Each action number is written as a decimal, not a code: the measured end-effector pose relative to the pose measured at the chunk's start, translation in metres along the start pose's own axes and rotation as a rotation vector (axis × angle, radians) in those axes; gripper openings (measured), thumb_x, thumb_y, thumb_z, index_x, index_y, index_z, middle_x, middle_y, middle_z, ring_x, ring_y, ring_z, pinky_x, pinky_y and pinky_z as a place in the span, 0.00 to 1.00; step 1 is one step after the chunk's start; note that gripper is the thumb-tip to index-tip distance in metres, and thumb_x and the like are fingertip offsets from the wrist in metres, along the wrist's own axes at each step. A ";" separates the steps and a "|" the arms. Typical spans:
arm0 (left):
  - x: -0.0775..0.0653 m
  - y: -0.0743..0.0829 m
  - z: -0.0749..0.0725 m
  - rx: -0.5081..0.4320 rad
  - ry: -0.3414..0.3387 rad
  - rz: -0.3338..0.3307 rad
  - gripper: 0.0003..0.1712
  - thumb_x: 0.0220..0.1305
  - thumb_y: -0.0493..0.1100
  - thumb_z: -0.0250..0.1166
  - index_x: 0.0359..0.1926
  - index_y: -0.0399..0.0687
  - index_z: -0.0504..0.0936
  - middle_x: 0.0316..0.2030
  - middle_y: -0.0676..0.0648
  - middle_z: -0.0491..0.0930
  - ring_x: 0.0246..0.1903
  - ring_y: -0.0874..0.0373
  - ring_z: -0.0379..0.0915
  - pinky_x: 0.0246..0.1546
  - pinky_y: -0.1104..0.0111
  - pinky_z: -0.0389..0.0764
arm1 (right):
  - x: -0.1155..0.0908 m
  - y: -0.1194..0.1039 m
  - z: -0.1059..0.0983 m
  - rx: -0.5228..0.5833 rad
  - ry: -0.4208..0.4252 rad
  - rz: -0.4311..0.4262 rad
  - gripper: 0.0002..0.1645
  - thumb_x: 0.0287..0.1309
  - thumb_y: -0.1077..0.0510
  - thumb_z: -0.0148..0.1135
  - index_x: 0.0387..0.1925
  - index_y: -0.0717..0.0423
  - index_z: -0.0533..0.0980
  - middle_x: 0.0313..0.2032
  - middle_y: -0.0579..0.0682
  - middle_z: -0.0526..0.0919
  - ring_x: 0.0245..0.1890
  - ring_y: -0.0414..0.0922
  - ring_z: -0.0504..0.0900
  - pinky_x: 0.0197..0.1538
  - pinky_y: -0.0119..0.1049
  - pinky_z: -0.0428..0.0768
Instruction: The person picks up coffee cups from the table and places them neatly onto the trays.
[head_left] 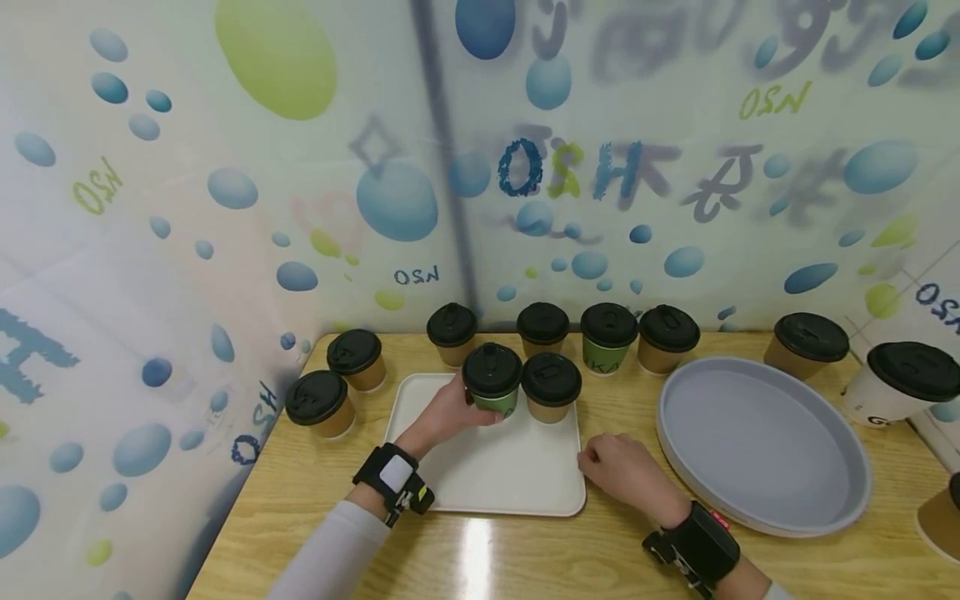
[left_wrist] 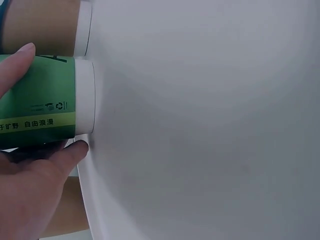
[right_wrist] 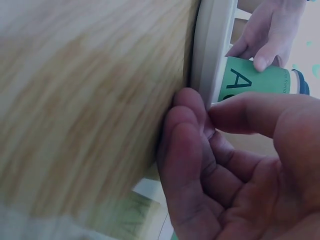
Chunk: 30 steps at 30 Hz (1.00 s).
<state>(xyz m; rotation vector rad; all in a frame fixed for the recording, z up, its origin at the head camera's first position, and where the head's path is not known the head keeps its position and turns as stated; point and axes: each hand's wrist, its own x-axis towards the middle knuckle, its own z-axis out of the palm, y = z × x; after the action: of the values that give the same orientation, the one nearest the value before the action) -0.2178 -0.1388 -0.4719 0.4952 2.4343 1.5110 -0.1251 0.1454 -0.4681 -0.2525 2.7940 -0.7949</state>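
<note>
- one green paper cup with a black lid point(head_left: 492, 375), gripped by the curled fingers and thumb of the left hand point(head_left: 450, 410) over a white rectangular tray point(head_left: 502, 475).
- a brown paper cup with a black lid point(head_left: 551, 392), just right of those fingers.
- the right hand point(head_left: 626, 471), fingers curled, pinches the tray's right edge.

The left wrist view's edge crops the green cup point(left_wrist: 47, 97).
</note>
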 end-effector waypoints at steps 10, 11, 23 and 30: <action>-0.029 0.001 -0.024 0.057 0.028 -0.110 0.54 0.61 0.40 0.76 0.80 0.39 0.54 0.74 0.34 0.62 0.73 0.36 0.60 0.71 0.48 0.65 | 0.004 0.000 0.001 -0.008 -0.011 -0.010 0.26 0.63 0.61 0.61 0.10 0.47 0.65 0.13 0.40 0.60 0.15 0.40 0.60 0.25 0.34 0.57; -0.033 0.000 -0.028 0.064 0.035 -0.096 0.53 0.62 0.39 0.74 0.80 0.36 0.53 0.74 0.33 0.62 0.73 0.34 0.59 0.71 0.48 0.65 | 0.004 0.000 0.002 -0.009 -0.015 -0.009 0.26 0.63 0.61 0.61 0.10 0.48 0.65 0.13 0.40 0.60 0.15 0.40 0.60 0.25 0.34 0.57; -0.078 -0.001 -0.058 0.148 0.503 0.256 0.18 0.68 0.32 0.68 0.58 0.34 0.83 0.53 0.39 0.86 0.52 0.42 0.83 0.56 0.63 0.82 | 0.006 0.002 0.002 0.000 -0.046 0.003 0.25 0.64 0.61 0.61 0.11 0.49 0.67 0.13 0.41 0.62 0.15 0.41 0.61 0.25 0.34 0.58; -0.093 -0.007 -0.073 0.344 0.812 0.498 0.17 0.60 0.25 0.71 0.51 0.35 0.85 0.44 0.42 0.88 0.41 0.50 0.83 0.48 0.80 0.76 | 0.006 0.003 0.002 0.004 -0.054 0.006 0.24 0.64 0.61 0.61 0.12 0.50 0.68 0.13 0.41 0.62 0.15 0.41 0.61 0.25 0.34 0.58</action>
<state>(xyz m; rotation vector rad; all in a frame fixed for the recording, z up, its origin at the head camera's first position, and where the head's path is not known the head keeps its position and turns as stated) -0.1604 -0.2392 -0.4441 0.6931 3.4378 1.7163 -0.1305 0.1454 -0.4724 -0.2610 2.7408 -0.7807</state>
